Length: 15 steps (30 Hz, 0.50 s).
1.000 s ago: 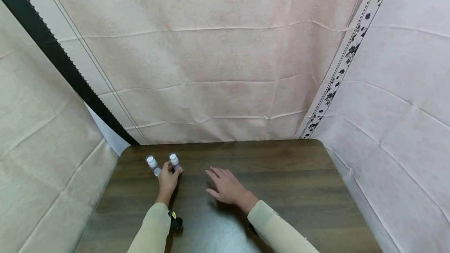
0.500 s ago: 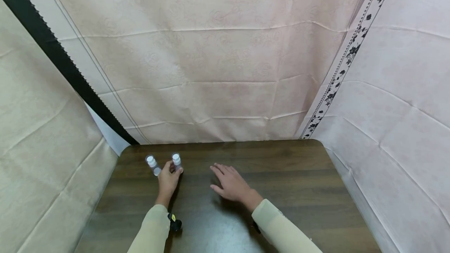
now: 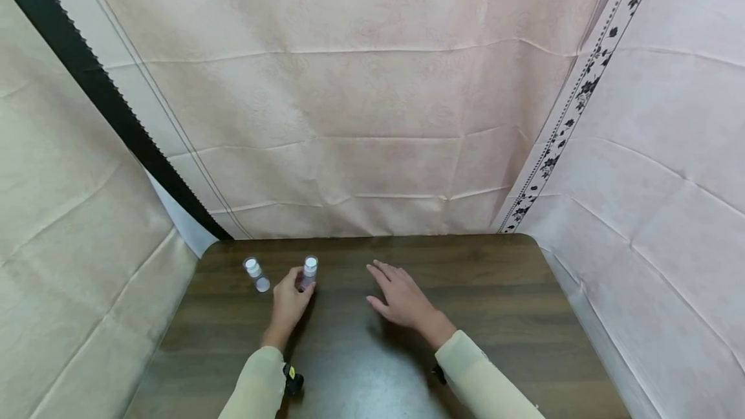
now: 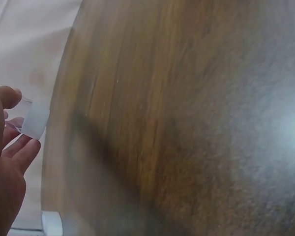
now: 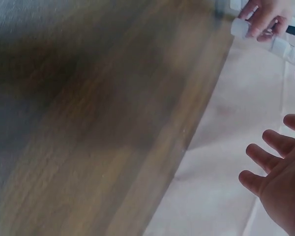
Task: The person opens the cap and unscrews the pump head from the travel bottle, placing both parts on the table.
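My left hand (image 3: 293,296) pinches a small clear bottle (image 3: 310,266) with a white top between thumb and fingers, over the back left of the table. In the left wrist view the bottle's white end (image 4: 35,120) shows past the fingertips. A similar clear bottle (image 3: 257,275) with a white top stands upright just left of that hand. My right hand (image 3: 404,299) holds nothing; its fingers are spread above the table, to the right of the held bottle. The right wrist view shows its loose fingers (image 5: 253,182) and the left hand's bottle (image 5: 240,28) beyond.
The brown wooden table (image 3: 465,315) has rounded back corners. A pale cloth (image 3: 372,115) hangs behind its back edge, with more cloth at both sides. A dark band (image 3: 116,108) runs down the cloth at the left.
My left hand has carried its bottle to the right, away from the standing one. My right hand has moved right and slightly toward the back, still holding nothing.
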Each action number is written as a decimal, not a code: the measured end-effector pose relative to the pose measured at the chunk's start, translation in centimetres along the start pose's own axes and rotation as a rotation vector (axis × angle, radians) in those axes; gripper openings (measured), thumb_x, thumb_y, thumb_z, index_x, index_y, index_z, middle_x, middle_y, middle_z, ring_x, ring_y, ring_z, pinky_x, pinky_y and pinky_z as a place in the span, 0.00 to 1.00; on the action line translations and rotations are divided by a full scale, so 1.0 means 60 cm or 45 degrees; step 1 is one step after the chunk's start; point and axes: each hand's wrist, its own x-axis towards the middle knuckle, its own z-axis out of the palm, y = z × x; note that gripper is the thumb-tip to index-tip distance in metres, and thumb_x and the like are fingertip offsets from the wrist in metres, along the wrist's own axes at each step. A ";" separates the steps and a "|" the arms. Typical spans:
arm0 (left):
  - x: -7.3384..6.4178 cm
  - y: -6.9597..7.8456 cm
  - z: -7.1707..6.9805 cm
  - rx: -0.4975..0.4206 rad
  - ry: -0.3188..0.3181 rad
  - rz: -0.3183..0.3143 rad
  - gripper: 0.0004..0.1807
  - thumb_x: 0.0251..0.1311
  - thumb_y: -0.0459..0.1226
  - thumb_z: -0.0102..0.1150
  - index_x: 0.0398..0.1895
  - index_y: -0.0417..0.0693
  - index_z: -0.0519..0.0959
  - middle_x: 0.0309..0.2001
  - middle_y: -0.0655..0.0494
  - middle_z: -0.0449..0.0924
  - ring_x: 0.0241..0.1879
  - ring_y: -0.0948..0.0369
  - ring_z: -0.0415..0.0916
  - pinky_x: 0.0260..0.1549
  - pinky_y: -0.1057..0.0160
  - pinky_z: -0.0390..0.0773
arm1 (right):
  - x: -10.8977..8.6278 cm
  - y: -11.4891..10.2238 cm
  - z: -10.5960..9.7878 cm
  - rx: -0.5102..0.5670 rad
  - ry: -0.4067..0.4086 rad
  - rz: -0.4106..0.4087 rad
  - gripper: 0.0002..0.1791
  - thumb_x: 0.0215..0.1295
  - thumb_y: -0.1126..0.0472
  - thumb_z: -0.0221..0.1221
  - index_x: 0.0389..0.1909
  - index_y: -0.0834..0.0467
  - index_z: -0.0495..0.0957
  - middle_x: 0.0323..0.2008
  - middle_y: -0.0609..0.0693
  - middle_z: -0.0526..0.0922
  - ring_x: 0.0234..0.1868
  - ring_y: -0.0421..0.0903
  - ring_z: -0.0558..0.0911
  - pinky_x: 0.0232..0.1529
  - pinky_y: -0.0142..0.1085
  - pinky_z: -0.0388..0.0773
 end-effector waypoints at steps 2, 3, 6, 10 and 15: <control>-0.005 0.007 0.004 0.012 -0.019 0.028 0.21 0.54 0.30 0.76 0.51 0.38 0.81 0.47 0.38 0.86 0.44 0.45 0.86 0.45 0.46 0.85 | -0.007 0.008 -0.005 0.006 0.048 -0.008 0.38 0.77 0.42 0.55 0.80 0.55 0.59 0.77 0.57 0.65 0.76 0.54 0.68 0.72 0.56 0.68; -0.007 0.012 0.005 0.013 -0.027 0.046 0.21 0.54 0.30 0.76 0.51 0.38 0.81 0.46 0.38 0.86 0.44 0.45 0.86 0.45 0.46 0.84 | -0.010 0.013 -0.007 0.006 0.068 -0.009 0.38 0.77 0.42 0.56 0.80 0.56 0.59 0.77 0.57 0.66 0.76 0.54 0.68 0.71 0.57 0.69; -0.012 0.028 0.009 0.036 -0.038 0.120 0.21 0.54 0.30 0.76 0.51 0.39 0.80 0.46 0.38 0.86 0.44 0.44 0.85 0.45 0.44 0.84 | -0.019 0.024 -0.015 0.024 0.134 -0.019 0.38 0.75 0.44 0.58 0.79 0.57 0.60 0.76 0.58 0.67 0.75 0.55 0.69 0.70 0.57 0.70; -0.020 0.052 0.014 0.067 -0.044 0.209 0.22 0.52 0.29 0.77 0.50 0.39 0.81 0.45 0.40 0.86 0.44 0.44 0.85 0.44 0.44 0.84 | -0.028 0.034 -0.026 0.082 0.161 -0.003 0.39 0.74 0.46 0.60 0.79 0.57 0.60 0.76 0.59 0.67 0.74 0.57 0.70 0.70 0.57 0.70; -0.031 0.077 0.021 0.118 -0.053 0.308 0.23 0.49 0.29 0.79 0.49 0.39 0.82 0.44 0.42 0.86 0.43 0.47 0.85 0.43 0.46 0.85 | -0.036 0.037 -0.036 0.163 0.136 0.045 0.40 0.75 0.45 0.60 0.80 0.56 0.58 0.77 0.58 0.64 0.75 0.58 0.69 0.71 0.57 0.69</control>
